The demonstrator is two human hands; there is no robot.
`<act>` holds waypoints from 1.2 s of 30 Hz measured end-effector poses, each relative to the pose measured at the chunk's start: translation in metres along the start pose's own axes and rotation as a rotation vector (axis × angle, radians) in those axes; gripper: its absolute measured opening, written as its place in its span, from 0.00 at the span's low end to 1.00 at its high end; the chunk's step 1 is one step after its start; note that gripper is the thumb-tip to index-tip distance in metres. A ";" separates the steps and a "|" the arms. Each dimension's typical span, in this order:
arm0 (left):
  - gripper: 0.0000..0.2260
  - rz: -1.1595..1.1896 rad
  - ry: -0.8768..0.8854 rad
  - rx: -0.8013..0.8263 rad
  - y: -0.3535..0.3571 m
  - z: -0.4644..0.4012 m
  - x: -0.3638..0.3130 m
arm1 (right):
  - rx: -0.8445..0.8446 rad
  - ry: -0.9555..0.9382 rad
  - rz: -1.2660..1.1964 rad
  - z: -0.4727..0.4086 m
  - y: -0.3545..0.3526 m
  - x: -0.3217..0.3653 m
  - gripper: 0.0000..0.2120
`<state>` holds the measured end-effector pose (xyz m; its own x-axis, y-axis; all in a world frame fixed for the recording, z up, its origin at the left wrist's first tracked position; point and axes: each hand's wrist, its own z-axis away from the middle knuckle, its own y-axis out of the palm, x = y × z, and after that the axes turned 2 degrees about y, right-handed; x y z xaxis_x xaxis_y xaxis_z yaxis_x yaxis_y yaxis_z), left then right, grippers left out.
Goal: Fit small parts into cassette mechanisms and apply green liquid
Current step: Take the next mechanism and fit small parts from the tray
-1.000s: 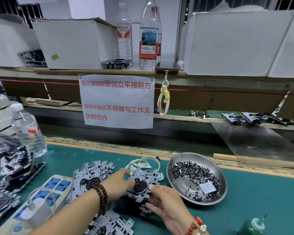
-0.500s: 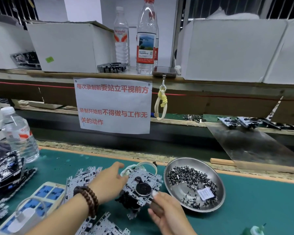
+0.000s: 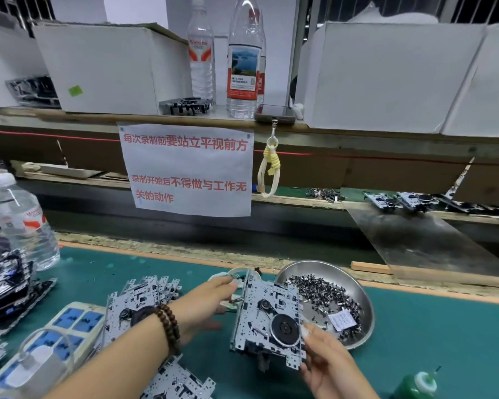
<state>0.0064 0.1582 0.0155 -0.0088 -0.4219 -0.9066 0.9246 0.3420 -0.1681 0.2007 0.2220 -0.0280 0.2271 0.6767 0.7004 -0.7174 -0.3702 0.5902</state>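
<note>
A cassette mechanism (image 3: 268, 318) is held tilted above the green table (image 3: 432, 321), pinched at its lower right corner by the right hand (image 3: 329, 367). Its upper left edge is touched by the left hand (image 3: 211, 300) (fingers loosely extended), just beside the metal dish (image 3: 357, 286) of small parts (image 3: 320, 295).

The cassette mechanism (image 3: 267, 321) was stamped matt grey metal with a glossy black wheel; the bowl (image 3: 355, 286) was polished steel, the mat (image 3: 444, 335) matt green, the bracelet (image 3: 169, 323) dark wooden beads, the sign (image 3: 185, 168) plain paper
</note>
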 end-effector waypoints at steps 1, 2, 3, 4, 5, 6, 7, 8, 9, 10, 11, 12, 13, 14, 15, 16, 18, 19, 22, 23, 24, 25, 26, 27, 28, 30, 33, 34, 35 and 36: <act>0.18 0.101 -0.037 0.028 0.005 0.001 0.001 | 0.015 -0.003 -0.015 0.000 -0.001 0.001 0.14; 0.20 0.196 -0.067 0.054 0.010 0.002 0.003 | 0.033 -0.004 -0.029 0.000 -0.002 0.003 0.17; 0.23 0.281 -0.096 0.082 0.013 0.003 0.004 | 0.049 0.001 -0.044 -0.001 -0.002 0.004 0.20; 0.26 0.347 -0.116 0.122 0.016 0.003 0.005 | 0.065 0.005 -0.047 -0.001 -0.002 0.005 0.21; 0.28 0.397 -0.126 0.181 0.019 0.004 0.006 | 0.084 0.001 -0.049 -0.002 -0.003 0.006 0.21; 0.30 0.440 -0.129 0.246 0.021 0.005 0.006 | 0.107 -0.006 -0.053 -0.001 -0.003 0.006 0.20; 0.30 0.473 -0.128 0.301 0.022 0.006 0.006 | 0.138 -0.018 -0.066 0.000 -0.002 0.006 0.18; 0.30 0.495 -0.121 0.337 0.024 0.007 0.005 | 0.163 -0.036 -0.073 0.001 -0.001 0.006 0.16; 0.30 0.508 -0.108 0.362 0.025 0.008 0.005 | 0.178 -0.055 -0.075 0.003 0.001 0.007 0.14; 0.30 0.515 -0.094 0.386 0.027 0.009 0.006 | 0.198 -0.057 -0.084 0.005 0.002 0.006 0.14; 0.30 0.527 -0.085 0.408 0.029 0.010 0.007 | 0.214 -0.041 -0.110 0.007 0.004 0.005 0.15; 0.30 0.540 -0.080 0.423 0.030 0.011 0.008 | 0.229 -0.025 -0.127 0.010 0.004 0.004 0.18; 0.31 0.550 -0.077 0.424 0.031 0.011 0.009 | 0.231 -0.017 -0.131 0.012 0.005 0.004 0.20; 0.31 0.552 -0.073 0.413 0.032 0.012 0.009 | 0.227 -0.023 -0.144 0.015 0.006 0.004 0.21; 0.32 0.551 -0.069 0.394 0.032 0.012 0.009 | 0.217 -0.035 -0.149 0.016 0.006 0.006 0.22; 0.33 0.550 -0.065 0.372 0.033 0.013 0.009 | 0.214 -0.047 -0.152 0.018 0.007 0.007 0.21; 0.33 0.556 -0.049 0.339 0.034 0.016 0.006 | 0.200 -0.059 -0.162 0.019 0.008 0.008 0.22; 0.35 0.566 -0.041 0.331 0.034 0.018 0.005 | 0.194 -0.063 -0.179 0.020 0.009 0.008 0.23; 0.44 0.613 0.006 0.373 0.034 0.023 0.004 | 0.251 -0.058 -0.248 0.020 0.009 0.008 0.33; 0.47 0.617 0.023 0.400 0.034 0.024 0.004 | 0.284 -0.061 -0.261 0.020 0.007 0.008 0.37; 0.50 0.616 0.031 0.419 0.034 0.025 0.003 | 0.303 -0.063 -0.266 0.019 0.006 0.007 0.39; 0.52 0.610 0.037 0.433 0.033 0.026 0.003 | 0.318 -0.068 -0.273 0.018 0.004 0.006 0.40; 0.53 0.599 0.047 0.445 0.033 0.026 0.002 | 0.326 -0.075 -0.284 0.017 0.003 0.005 0.41; 0.53 0.592 0.061 0.457 0.033 0.027 0.000 | 0.333 -0.083 -0.296 0.016 0.002 0.004 0.41; 0.53 0.585 0.077 0.465 0.033 0.028 0.000 | 0.344 -0.089 -0.306 0.015 0.001 0.004 0.40; 0.52 0.577 0.111 0.484 0.034 0.030 -0.001 | 0.374 -0.085 -0.314 0.014 0.000 0.004 0.39; 0.51 0.591 0.125 0.509 0.037 0.031 0.001 | 0.385 -0.073 -0.341 0.014 -0.001 0.004 0.39; 0.50 0.593 0.127 0.516 0.038 0.031 0.001 | 0.378 -0.067 -0.354 0.013 0.000 0.003 0.39; 0.47 0.596 0.130 0.516 0.038 0.032 0.002 | 0.365 -0.063 -0.369 0.013 0.001 0.003 0.39; 0.45 0.598 0.134 0.509 0.038 0.032 0.003 | 0.352 -0.064 -0.394 0.013 0.001 0.003 0.38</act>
<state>0.0533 0.1434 0.0189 0.5280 -0.1726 -0.8315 0.8472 0.0396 0.5298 0.2093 0.2157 -0.0201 0.4825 0.7714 0.4148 -0.3075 -0.2942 0.9049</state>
